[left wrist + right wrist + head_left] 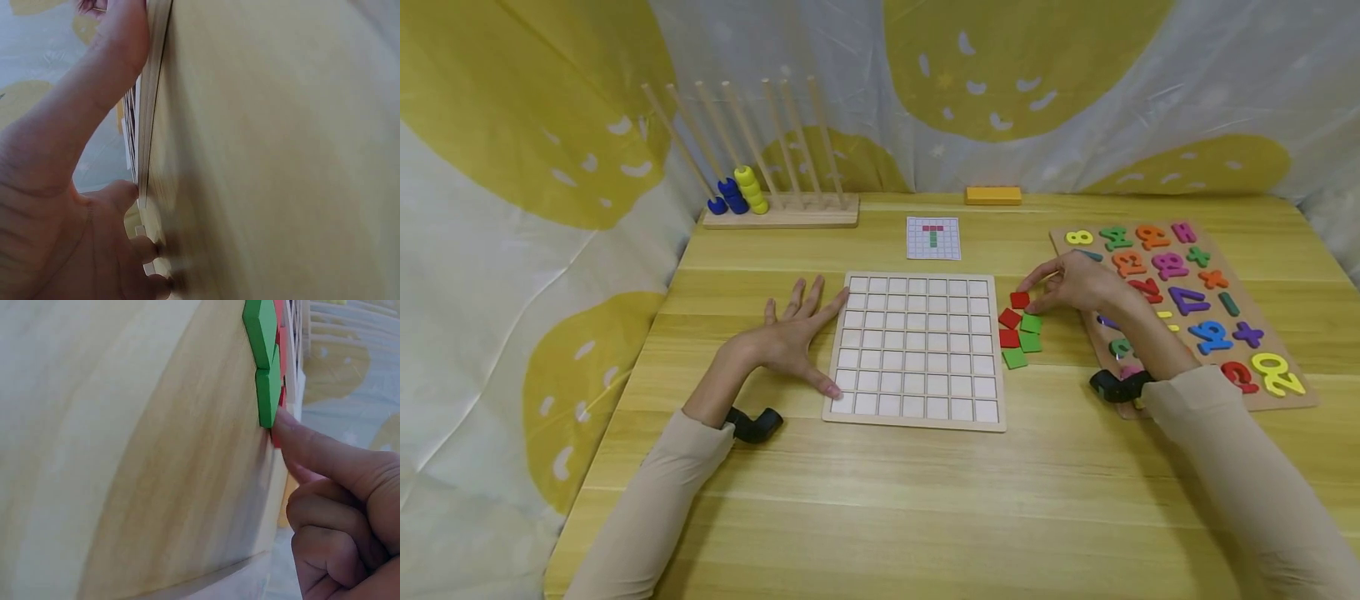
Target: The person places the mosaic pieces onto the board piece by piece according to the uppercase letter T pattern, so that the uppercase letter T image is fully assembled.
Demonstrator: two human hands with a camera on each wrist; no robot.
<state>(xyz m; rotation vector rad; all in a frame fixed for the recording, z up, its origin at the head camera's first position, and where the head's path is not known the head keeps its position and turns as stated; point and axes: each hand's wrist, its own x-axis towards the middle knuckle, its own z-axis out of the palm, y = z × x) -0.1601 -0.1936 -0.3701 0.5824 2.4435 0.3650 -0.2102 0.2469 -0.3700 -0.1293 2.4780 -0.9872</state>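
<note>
A square wooden grid board (914, 426) with pale cells lies flat on the table. My left hand (786, 337) is spread along its left side, thumb on the lower left corner and index finger at the upper left edge. To the right of the board lie three green square tiles (1015, 358) and three red square tiles (1009, 338). The thumb and index finger of my right hand (1071, 283) pinch the farthest red tile (1019, 300). In the right wrist view the other fingers are curled, and the thumb partly hides the red tile beside a green tile (269, 394).
A pattern card (933, 250) showing a red and green T lies behind the board. Farther back stand a peg rack (782, 217) with blue and yellow beads and an orange block (993, 196). A board of coloured numbers (1292, 402) lies under the right forearm.
</note>
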